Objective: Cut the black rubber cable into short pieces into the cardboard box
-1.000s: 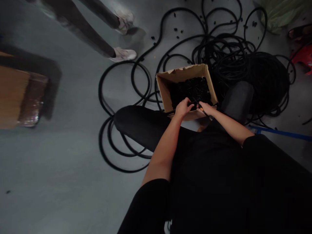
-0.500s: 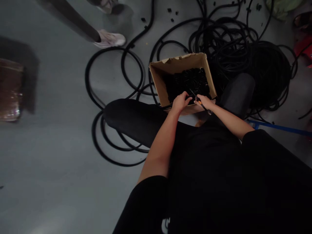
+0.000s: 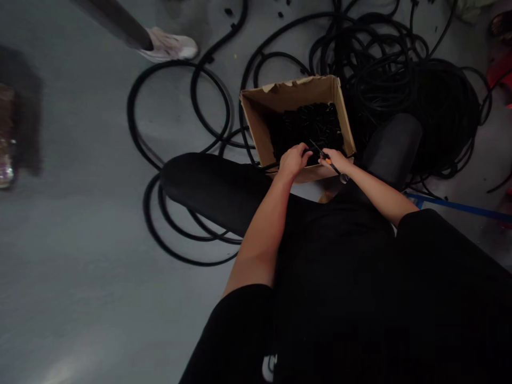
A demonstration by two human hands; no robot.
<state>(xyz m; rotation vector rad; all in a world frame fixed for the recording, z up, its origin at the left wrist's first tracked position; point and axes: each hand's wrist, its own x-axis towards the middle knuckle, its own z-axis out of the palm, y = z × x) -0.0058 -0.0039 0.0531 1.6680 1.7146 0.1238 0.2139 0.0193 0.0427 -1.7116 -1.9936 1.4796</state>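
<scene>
My left hand (image 3: 293, 160) is closed over the near rim of a cardboard box (image 3: 296, 94), gripping a black hose (image 3: 269, 167) that comes in from the left. The short end of the hose shows by the fingertips. To its right, my right hand (image 3: 335, 161) is closed around what look like scissors (image 3: 330, 163), with orange-and-black handles and a thin pointed blade aimed at the hose end. Whether blade and hose touch I cannot tell. Inside the box lies a heap of short black pieces (image 3: 316, 125).
Loops of black hose (image 3: 132, 114) lie left of the box, and a large tangled coil (image 3: 444, 117) is at its right. Another person's shoe (image 3: 172, 46) stands at upper left. A blue bar (image 3: 464, 206) lies at right, and a shiny wrapped package (image 3: 6, 160) at the left edge.
The view has shifted slightly, so the box and floor objects sit a little higher and to the left. Both hands keep nearly the same pose, the blade still beside the hose end.
</scene>
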